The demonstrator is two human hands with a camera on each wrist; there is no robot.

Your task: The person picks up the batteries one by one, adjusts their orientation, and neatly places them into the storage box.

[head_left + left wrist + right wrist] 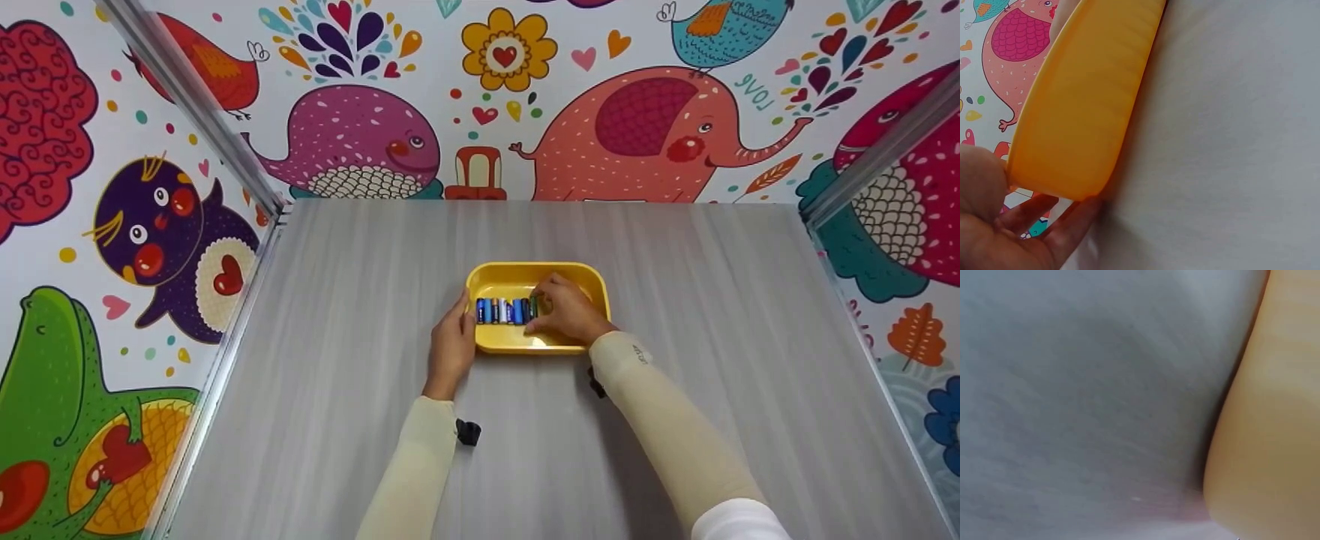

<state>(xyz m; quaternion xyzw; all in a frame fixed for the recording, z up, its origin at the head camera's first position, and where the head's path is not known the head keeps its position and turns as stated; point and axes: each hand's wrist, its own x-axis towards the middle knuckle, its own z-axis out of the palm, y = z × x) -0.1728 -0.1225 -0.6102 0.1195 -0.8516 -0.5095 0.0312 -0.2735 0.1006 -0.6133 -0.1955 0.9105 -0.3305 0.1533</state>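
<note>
A yellow plastic tray (pixel 540 349) lies on the table, with a side-by-side row of several batteries (pixel 496 311) in its left half. My left hand (pixel 452 341) holds the tray's left end. In the left wrist view the thumb is up at the rim, and the fingers (pixel 1072 228) lie against the end wall low down. Inside the tray, my right hand (pixel 566 311) spans the green and black battery (pixel 534 307) at the row's right end, thumb at the near end and fingers at the far end. The right wrist view shows only the tray's outer wall (pixel 1269 455).
The grey wood-grain table (pixel 337 300) extends around the tray. Printed cartoon panels (pixel 495 97) stand along its back and sides, with metal rails (pixel 217 127) at the corners. A small black device (pixel 469 432) sits at the left wrist.
</note>
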